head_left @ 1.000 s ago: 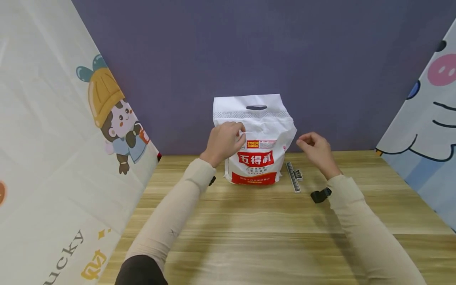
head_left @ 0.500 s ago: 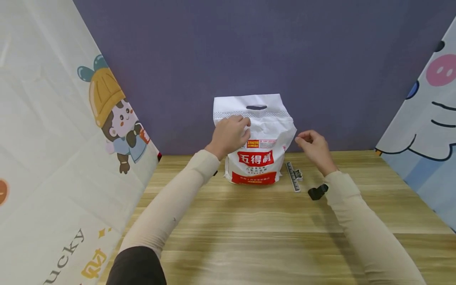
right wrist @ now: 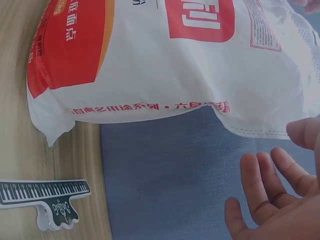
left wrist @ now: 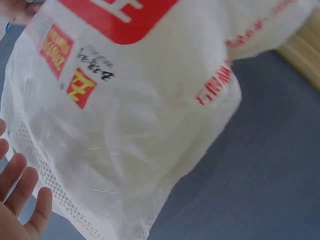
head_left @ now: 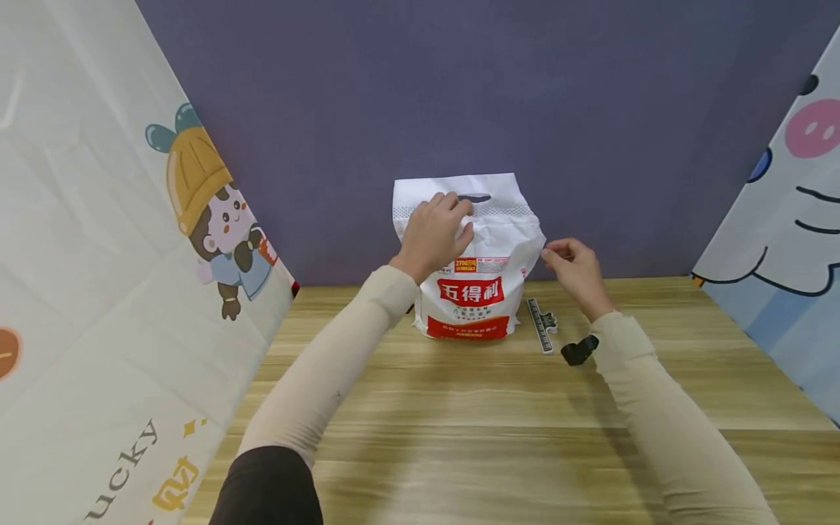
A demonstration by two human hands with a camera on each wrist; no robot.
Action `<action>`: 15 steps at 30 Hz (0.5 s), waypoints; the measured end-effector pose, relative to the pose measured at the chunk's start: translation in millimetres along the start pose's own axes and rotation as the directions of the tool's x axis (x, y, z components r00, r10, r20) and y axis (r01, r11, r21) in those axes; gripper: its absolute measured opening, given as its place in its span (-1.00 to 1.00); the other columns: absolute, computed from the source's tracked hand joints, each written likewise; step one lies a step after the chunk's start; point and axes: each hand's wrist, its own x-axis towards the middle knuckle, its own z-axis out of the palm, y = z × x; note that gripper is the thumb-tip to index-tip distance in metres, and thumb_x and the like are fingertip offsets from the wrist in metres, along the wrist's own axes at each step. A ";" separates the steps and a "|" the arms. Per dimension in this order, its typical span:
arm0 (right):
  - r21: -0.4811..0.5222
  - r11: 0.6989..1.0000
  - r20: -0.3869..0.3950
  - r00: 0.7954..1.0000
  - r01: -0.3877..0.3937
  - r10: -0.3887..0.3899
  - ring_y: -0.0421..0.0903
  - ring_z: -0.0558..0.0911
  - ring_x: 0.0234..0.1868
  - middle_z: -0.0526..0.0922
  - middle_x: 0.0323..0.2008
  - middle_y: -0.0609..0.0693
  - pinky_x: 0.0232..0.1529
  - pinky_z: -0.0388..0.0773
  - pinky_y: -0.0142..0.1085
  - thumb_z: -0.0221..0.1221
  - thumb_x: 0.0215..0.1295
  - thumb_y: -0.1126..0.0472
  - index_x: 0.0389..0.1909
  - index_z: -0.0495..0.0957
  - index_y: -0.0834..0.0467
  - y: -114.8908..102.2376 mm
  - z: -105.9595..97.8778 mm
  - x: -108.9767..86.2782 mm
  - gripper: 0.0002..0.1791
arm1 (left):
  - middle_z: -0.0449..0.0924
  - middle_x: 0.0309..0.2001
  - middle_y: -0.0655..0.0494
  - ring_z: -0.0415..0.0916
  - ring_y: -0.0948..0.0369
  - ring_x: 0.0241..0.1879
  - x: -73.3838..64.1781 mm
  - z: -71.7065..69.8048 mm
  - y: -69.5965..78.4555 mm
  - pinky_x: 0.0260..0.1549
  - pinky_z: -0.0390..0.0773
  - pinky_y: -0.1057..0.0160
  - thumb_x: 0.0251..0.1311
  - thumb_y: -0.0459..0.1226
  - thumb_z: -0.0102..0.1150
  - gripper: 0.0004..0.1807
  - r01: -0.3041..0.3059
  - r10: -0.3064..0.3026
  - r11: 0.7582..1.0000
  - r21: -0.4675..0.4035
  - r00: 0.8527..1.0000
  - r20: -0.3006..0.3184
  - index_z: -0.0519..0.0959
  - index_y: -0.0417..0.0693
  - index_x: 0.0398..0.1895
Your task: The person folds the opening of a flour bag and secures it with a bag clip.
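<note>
A white bag of flour (head_left: pixel 469 293) with red labels stands upright on the table, its top flap pierced by a handle slot (head_left: pixel 479 197). My left hand (head_left: pixel 433 235) is in front of the bag's upper left, fingertips just below and left of that slot. In the left wrist view the left fingers (left wrist: pixel 22 190) are spread beside the perforated band and grip nothing. At the bag's right edge is my right hand (head_left: pixel 577 273). The right wrist view has its thumb right at the stitched edge, the other fingers (right wrist: pixel 257 187) apart from it and loosely bent.
A clip with a piano-key pattern (head_left: pixel 541 326) lies on the wooden table (head_left: pixel 459 423), right of the bag. A dark blue-grey panel (head_left: pixel 328 131) rises close behind the bag. Printed sheets with cartoon figures (head_left: pixel 223 219) flank both sides.
My left hand has moved up and to the right across the bag's front, toward the handle slot. The right hand has drifted slightly left to the bag's edge. The bag stays in place.
</note>
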 end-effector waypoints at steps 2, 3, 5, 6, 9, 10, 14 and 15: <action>0.020 1.000 0.003 1.000 -0.001 0.001 -0.28 0.63 -0.23 0.57 -0.19 -0.06 -0.28 0.49 -0.48 0.14 0.50 -0.03 0.15 0.53 0.26 -0.5 0.9 0.6 -0.54 | 0.62 -0.16 0.10 0.56 0.11 -0.13 2.7 0.1 -0.8 -0.19 0.58 0.13 0.33 -0.14 0.14 -0.78 0.031 -0.032 0.999 -0.026 0.999 -0.036 0.65 0.03 -0.06; 0.034 0.999 0.005 1.000 -0.002 0.002 -0.27 0.64 -0.22 0.56 -0.19 -0.07 -0.28 0.49 -0.48 0.14 0.50 -0.03 0.15 0.53 0.27 -1.1 1.5 0.8 -0.54 | 0.62 -0.16 0.10 0.55 0.10 -0.12 3.9 0.2 -1.4 -0.19 0.57 0.13 0.33 -0.15 0.15 -0.78 0.047 -0.049 0.998 -0.041 0.997 -0.054 0.66 0.02 -0.07; 0.058 0.998 0.010 1.000 -0.004 0.004 -0.22 0.65 -0.19 0.56 -0.19 -0.08 -0.26 0.49 -0.48 0.15 0.49 -0.02 0.15 0.53 0.27 -2.2 3.0 1.2 -0.54 | 0.60 -0.15 0.09 0.53 0.11 -0.11 6.6 0.3 -2.9 -0.17 0.55 0.13 0.31 -0.15 0.17 -0.79 0.078 -0.083 0.995 -0.065 0.993 -0.086 0.66 0.02 -0.07; 0.067 0.998 0.010 1.000 -0.006 0.006 -0.20 0.66 -0.18 0.56 -0.19 -0.08 -0.26 0.49 -0.48 0.15 0.49 -0.02 0.15 0.53 0.27 -2.9 3.6 1.3 -0.54 | 0.59 -0.15 0.08 0.52 0.11 -0.10 7.9 0.1 -3.7 -0.16 0.53 0.13 0.30 -0.15 0.18 -0.78 0.094 -0.102 0.992 -0.080 0.990 -0.101 0.66 0.02 -0.07; 0.086 0.996 0.017 1.000 -0.016 0.015 -0.09 0.66 -0.12 0.55 -0.17 -0.05 -0.23 0.49 -0.46 0.16 0.49 -0.02 0.16 0.52 0.28 -3.4 5.6 2.6 -0.53 | 0.56 -0.14 0.06 0.48 0.10 -0.09 11.9 -0.7 -6.1 -0.14 0.50 0.13 0.28 -0.14 0.24 -0.77 0.135 -0.149 0.984 -0.113 0.980 -0.135 0.66 0.03 -0.05; 0.088 0.996 0.020 1.000 -0.020 0.019 -0.06 0.65 -0.10 0.55 -0.16 -0.04 -0.21 0.49 -0.44 0.16 0.49 -0.02 0.17 0.52 0.28 -3.1 6.1 3.2 -0.52 | 0.56 -0.13 0.06 0.47 0.10 -0.08 13.0 -1.1 -6.7 -0.14 0.49 0.13 0.27 -0.13 0.25 -0.75 0.147 -0.164 0.982 -0.122 0.977 -0.140 0.65 0.04 -0.04; 0.096 0.995 0.018 0.999 -0.041 0.039 -0.08 0.61 -0.10 0.55 -0.14 -0.05 -0.19 0.49 -0.40 0.17 0.47 -0.03 0.17 0.52 0.27 -3.3 7.9 3.9 -0.52 | 0.56 -0.03 0.05 0.46 0.09 0.00 17.4 -1.8 -5.9 -0.02 0.47 0.11 0.25 -0.08 0.29 -0.68 0.176 -0.195 0.974 -0.146 0.973 -0.125 0.65 0.06 0.03; 0.097 0.994 0.014 0.999 -0.047 0.046 -0.11 0.60 -0.11 0.55 -0.15 -0.06 -0.19 0.49 -0.40 0.18 0.47 -0.03 0.16 0.53 0.26 -3.4 8.2 3.7 -0.53 | 0.56 0.01 0.05 0.45 0.09 0.04 18.6 -1.8 -5.0 0.04 0.46 0.10 0.25 -0.08 0.29 -0.66 0.180 -0.198 0.972 -0.152 0.974 -0.114 0.64 0.07 0.06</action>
